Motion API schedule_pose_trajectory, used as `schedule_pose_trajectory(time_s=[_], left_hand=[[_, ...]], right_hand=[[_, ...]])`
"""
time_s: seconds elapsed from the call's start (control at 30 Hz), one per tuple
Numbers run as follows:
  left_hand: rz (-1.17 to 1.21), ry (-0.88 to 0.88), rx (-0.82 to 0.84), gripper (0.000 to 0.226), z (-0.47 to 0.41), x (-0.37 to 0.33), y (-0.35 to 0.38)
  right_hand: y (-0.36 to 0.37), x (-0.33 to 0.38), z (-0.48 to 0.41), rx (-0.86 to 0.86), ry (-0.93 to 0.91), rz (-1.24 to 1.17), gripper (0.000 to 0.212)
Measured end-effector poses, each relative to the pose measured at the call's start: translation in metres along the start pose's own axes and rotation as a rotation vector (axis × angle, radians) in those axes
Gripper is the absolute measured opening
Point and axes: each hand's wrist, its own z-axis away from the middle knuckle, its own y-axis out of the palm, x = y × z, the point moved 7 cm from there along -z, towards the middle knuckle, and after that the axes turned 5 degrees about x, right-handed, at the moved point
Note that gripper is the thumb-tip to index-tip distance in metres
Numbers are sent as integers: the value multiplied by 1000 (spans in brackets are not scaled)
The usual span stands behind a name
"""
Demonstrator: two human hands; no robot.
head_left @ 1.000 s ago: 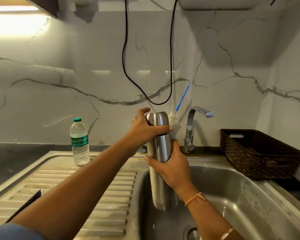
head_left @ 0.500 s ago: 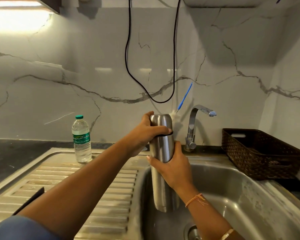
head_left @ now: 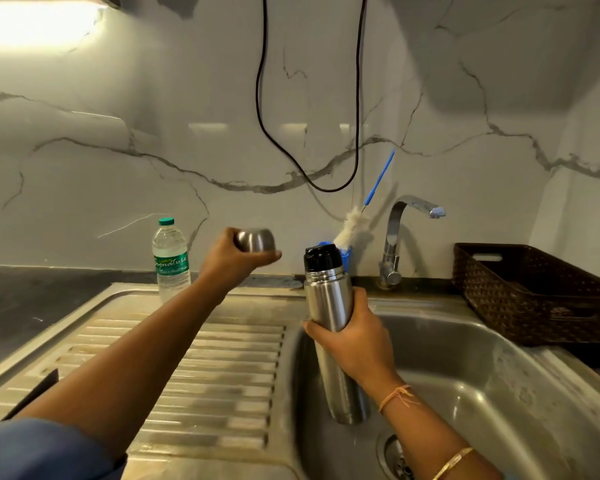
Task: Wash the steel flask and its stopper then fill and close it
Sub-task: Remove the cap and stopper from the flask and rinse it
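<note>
Right hand grips the steel flask nearly upright over the sink, black stopper seated | left hand holds its steel cup above the drainer | Risk: one-handed grip slips, flask drops into the sink.

Upright steel flask, black stopper (seemingly seated).

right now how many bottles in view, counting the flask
2. The plastic water bottle stands at the back of the drainboard; the steel flask is in the right hand over the sink. More could hide inside the basket.
</note>
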Motion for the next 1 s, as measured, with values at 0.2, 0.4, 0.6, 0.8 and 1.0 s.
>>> schedule_pose_trajectory(time_s=[0.2, 0.4, 0.6, 0.8, 1.0], left_hand=[[-390, -176, 46, 68, 8, 102, -18], [-361, -256, 111, 74, 10, 147, -26], [-356, -234, 133, 88, 10, 161, -27], [-204, 40, -80, 90, 19, 107, -23], [280, 144, 389, 99, 36, -14, 58]], right_hand=[[4, -8, 3, 7, 33, 21, 68], [11, -10, 3, 52, 15, -19, 69], [14, -6, 6, 102, -8, -75, 68], [17, -3, 6, 178, -37, -164, 74], [23, 3, 11, 349, -30, -286, 74]])
